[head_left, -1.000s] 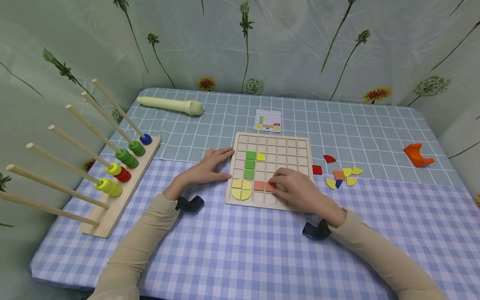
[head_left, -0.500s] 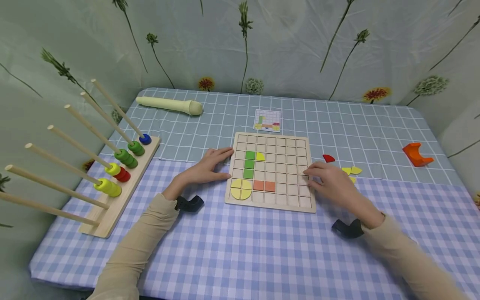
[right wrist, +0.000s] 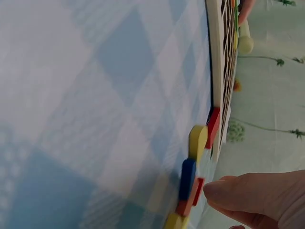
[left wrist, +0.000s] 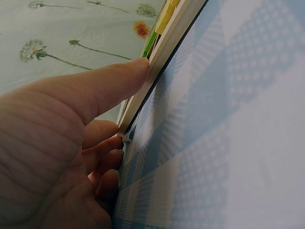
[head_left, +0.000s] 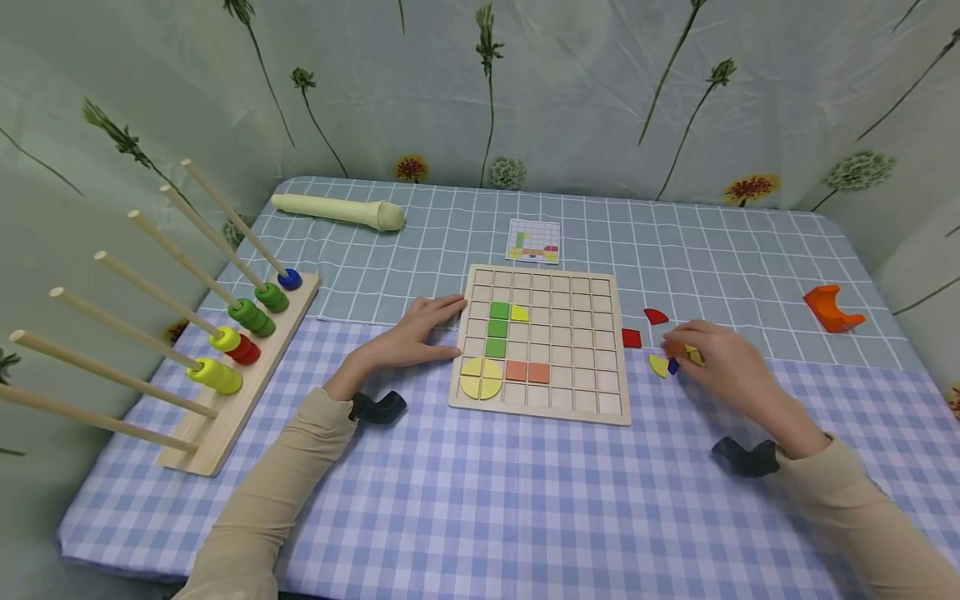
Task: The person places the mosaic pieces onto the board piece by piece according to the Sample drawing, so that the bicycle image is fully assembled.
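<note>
A wooden grid board (head_left: 581,333) lies mid-table, carrying green squares (head_left: 497,328), a yellow quarter piece (head_left: 519,313), two orange squares (head_left: 538,373) and yellow quarters (head_left: 491,387) arranged as a circle. My left hand (head_left: 418,335) rests at the board's left edge, fingers extended; in the left wrist view its thumb (left wrist: 114,81) touches the rim. To the right, my right hand (head_left: 726,367) is over loose pieces, fingertips right at an orange square (head_left: 672,348). A blue piece (right wrist: 187,179) and a yellow piece (right wrist: 197,140) lie by its thumb (right wrist: 228,191). The hand hides some pieces.
A red square (head_left: 632,338) and red quarter (head_left: 656,317) lie right of the board. Behind it is a pattern card (head_left: 534,242). A bead-peg stand (head_left: 247,392) is at left, a pale green microphone-shaped object (head_left: 337,210) at back left, an orange arched block (head_left: 832,310) far right.
My right hand has left the orange square now lying in the board and moved right, across the board's edge, to the loose pieces. The left hand has stayed at the board's left edge.
</note>
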{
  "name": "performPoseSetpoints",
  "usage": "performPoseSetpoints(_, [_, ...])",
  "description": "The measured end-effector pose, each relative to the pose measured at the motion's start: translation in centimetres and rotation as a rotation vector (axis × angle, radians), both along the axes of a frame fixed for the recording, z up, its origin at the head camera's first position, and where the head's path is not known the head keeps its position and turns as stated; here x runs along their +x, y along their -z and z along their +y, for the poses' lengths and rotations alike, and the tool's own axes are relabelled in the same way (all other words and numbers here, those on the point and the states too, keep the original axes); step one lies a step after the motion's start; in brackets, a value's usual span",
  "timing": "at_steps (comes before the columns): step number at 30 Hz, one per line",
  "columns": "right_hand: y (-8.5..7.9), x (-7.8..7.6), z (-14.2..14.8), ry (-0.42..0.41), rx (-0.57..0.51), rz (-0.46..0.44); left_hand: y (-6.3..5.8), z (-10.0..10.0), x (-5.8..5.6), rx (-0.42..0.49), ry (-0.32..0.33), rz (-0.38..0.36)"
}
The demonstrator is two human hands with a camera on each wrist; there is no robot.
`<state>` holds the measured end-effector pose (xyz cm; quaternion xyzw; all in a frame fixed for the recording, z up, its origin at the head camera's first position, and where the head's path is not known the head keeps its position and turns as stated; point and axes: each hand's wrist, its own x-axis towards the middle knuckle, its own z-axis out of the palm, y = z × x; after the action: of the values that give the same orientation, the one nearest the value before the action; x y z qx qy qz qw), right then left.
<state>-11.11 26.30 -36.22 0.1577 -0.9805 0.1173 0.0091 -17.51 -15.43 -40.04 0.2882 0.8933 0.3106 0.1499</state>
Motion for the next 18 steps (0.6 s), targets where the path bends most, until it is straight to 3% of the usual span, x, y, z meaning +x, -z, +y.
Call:
performPoseSetpoints(9, [0.53,-0.37,0.58,0.046,0.028,-0.068,0.03,0.02,0.01,0.006,0.002,0.0])
performPoseSetpoints(18, [0.63,-0.63,0.89,0.042,0.022,-0.092,-0.06,-0.02,0.07,0.001,0.002,0.008])
